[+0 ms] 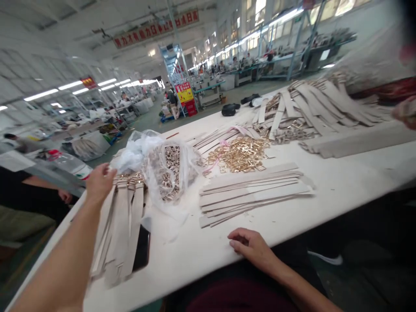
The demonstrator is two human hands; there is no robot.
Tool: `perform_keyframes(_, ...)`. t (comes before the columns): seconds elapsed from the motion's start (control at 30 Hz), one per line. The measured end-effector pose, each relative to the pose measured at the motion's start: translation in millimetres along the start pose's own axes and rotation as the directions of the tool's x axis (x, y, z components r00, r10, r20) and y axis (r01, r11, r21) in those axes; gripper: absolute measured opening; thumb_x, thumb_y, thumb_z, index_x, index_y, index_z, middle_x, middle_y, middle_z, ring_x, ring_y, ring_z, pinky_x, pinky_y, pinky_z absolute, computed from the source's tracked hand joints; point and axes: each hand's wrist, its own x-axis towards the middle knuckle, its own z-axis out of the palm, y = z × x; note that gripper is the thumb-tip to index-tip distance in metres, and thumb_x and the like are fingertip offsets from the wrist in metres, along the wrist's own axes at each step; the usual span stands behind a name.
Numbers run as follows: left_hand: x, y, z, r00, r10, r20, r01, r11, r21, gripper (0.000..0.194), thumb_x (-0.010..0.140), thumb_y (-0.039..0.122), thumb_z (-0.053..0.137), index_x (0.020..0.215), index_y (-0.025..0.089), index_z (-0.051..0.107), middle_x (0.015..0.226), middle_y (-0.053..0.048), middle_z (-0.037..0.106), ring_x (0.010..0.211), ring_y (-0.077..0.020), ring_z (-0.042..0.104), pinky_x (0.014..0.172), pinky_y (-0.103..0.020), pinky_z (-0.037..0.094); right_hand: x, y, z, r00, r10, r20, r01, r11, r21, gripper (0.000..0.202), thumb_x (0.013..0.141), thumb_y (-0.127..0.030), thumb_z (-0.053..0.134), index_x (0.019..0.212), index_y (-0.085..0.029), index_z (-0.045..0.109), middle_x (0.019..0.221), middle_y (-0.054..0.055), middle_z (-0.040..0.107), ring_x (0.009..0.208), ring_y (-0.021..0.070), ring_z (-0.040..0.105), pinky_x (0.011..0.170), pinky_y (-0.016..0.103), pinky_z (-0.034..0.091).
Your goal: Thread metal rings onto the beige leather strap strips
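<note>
My left hand [100, 182] is at the top end of a bundle of beige straps with buckles [121, 216] at the table's left; its fingers are bent, and what lies between them is too small to make out. Near the front edge, my right hand [248, 245] rests curled, with thumb and forefinger a little apart and nothing visible between them. Beyond it lies a stack of flat beige strips [253, 195]. Behind that stack is a heap of gold buckles [243, 154]. A clear plastic bag [172, 173] holds many small beige loops.
A dark phone [142, 248] lies partly under the left straps. Large strap piles [318, 108] cover the back right of the table [182, 264]. Another person's hand [406, 112] shows at the right edge, and a person's arm [45, 184] at the left.
</note>
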Motion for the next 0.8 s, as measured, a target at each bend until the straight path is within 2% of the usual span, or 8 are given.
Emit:
perform_keyframes(0.1, -41, 36, 86.0, 0.922, 0.259, 0.288, -0.255, 0.966, -0.051, 0.030, 0.082, 0.029, 0.055, 0.104, 0.013, 0.065, 0.109, -0.006, 0.068, 0.101, -0.0207, 0.059, 0.095, -0.032, 0.041, -3, 0, -1, 1.000, -0.027, -0.006, 0.027, 1.000, 0.000, 0.023, 0.078, -0.033, 0.058, 0.091, -0.016, 0.067, 0.073, 0.003, 0.065, 0.066, 0.0156, 0.059, 0.063, 0.026, 0.047)
perform_keyframes(0.2, -80, 68, 171.3, 0.739, 0.426, 0.522, -0.402, 0.900, -0.167, 0.023, 0.082, 0.033, 0.054, 0.094, 0.022, 0.070, 0.103, -0.003, 0.071, 0.097, -0.0198, 0.061, 0.091, -0.028, 0.043, -5, -4, -2, 0.999, -0.043, -0.015, 0.042, 0.999, -0.021, 0.020, 0.077, -0.030, 0.059, 0.088, -0.016, 0.068, 0.070, 0.003, 0.065, 0.064, 0.0151, 0.058, 0.061, 0.025, 0.046)
perform_keyframes(0.27, -89, 82, 212.0, 0.712, 0.446, 0.543, -0.422, 0.889, -0.178, 0.025, 0.081, 0.031, 0.055, 0.099, 0.021, 0.069, 0.107, -0.006, 0.069, 0.097, -0.0212, 0.061, 0.089, -0.030, 0.043, -5, -7, -3, 0.998, -0.055, -0.028, 0.054, 0.998, -0.041, 0.019, 0.077, -0.028, 0.059, 0.088, -0.017, 0.069, 0.069, 0.002, 0.065, 0.064, 0.0148, 0.058, 0.061, 0.024, 0.045)
perform_keyframes(0.37, -79, 91, 243.9, 0.714, 0.428, 0.554, -0.414, 0.896, -0.158, 0.025, 0.072, 0.028, 0.063, 0.095, 0.017, 0.069, 0.095, -0.008, 0.070, 0.086, -0.0226, 0.062, 0.080, -0.032, 0.046, -4, -9, -5, 0.997, -0.064, -0.045, 0.063, 0.997, -0.042, 0.018, 0.077, -0.026, 0.059, 0.087, -0.017, 0.069, 0.068, 0.002, 0.065, 0.064, 0.0143, 0.057, 0.061, 0.024, 0.045)
perform_keyframes(0.5, -66, 94, 250.2, 0.733, 0.420, 0.536, -0.408, 0.901, -0.148, 0.023, 0.063, 0.028, 0.070, 0.083, 0.017, 0.067, 0.077, -0.003, 0.067, 0.071, -0.0201, 0.059, 0.068, -0.030, 0.045, -2, -7, -5, 0.995, -0.083, -0.049, 0.080, 0.995, -0.059, 0.016, 0.075, -0.024, 0.060, 0.086, -0.017, 0.070, 0.070, 0.002, 0.066, 0.066, 0.0140, 0.057, 0.062, 0.023, 0.045)
perform_keyframes(0.67, -89, 107, 222.0, 0.776, 0.474, 0.416, -0.424, 0.880, -0.213, 0.015, 0.080, 0.030, 0.054, 0.086, 0.017, 0.061, 0.081, -0.004, 0.066, 0.079, -0.0187, 0.060, 0.072, -0.029, 0.046, -6, -9, -16, 0.982, -0.170, -0.082, 0.165, 0.984, -0.071, 0.015, 0.079, -0.022, 0.057, 0.086, -0.016, 0.069, 0.074, 0.003, 0.067, 0.064, 0.0139, 0.060, 0.058, 0.023, 0.048)
perform_keyframes(0.73, -105, 114, 199.7, 0.775, 0.519, 0.361, -0.427, 0.851, -0.306, 0.018, 0.085, 0.032, 0.049, 0.090, 0.019, 0.060, 0.086, -0.003, 0.068, 0.081, -0.0177, 0.061, 0.075, -0.028, 0.047, -6, -21, -31, 0.905, -0.351, -0.239, 0.302, 0.928, -0.218, 0.019, 0.084, -0.023, 0.053, 0.096, -0.018, 0.067, 0.086, 0.007, 0.067, 0.075, 0.0166, 0.063, 0.066, 0.027, 0.051)
perform_keyframes(0.8, -123, 120, 173.6, 0.768, 0.572, 0.289, -0.435, 0.797, -0.419, 0.017, 0.085, 0.032, 0.051, 0.091, 0.021, 0.062, 0.092, -0.003, 0.070, 0.086, -0.0180, 0.063, 0.080, -0.029, 0.048, -5, -39, -52, 0.724, -0.594, -0.351, 0.390, 0.773, -0.501, 0.028, 0.085, -0.024, 0.053, 0.112, -0.020, 0.061, 0.112, 0.011, 0.062, 0.103, 0.0226, 0.058, 0.087, 0.036, 0.048)
